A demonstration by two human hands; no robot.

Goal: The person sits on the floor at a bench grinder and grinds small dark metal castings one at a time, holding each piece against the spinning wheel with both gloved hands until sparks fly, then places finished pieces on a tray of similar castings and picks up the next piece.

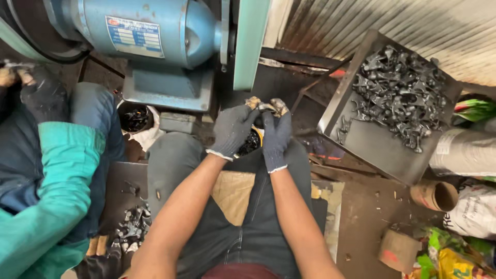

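Item: small metal part (266, 107), held at the green sanding belt (251, 44) of a blue bench grinder (155, 31). Appearance: dull grey, mostly hidden by fingertips; exact shape cannot be told.

Left hand (232, 129): dark knit glove with worn, pale fingertips, fingers curled, gripping the part from the left. Right hand (276, 135): matching glove, fingers closed on the same part from the right. Both hands meet just in front of the belt, above the person's knees.

Below the hands: round container (251, 143) of dark shiny pieces, partly covered.

Right: tilted grey metal tray (382, 150) bearing a heap of dark forged metal parts (400, 93).

Left: second person in a green sleeve (46, 196), gloved; small pile of metal pieces (132, 227) on the floor beside them. Cardboard tube (435, 195) lies lower right.
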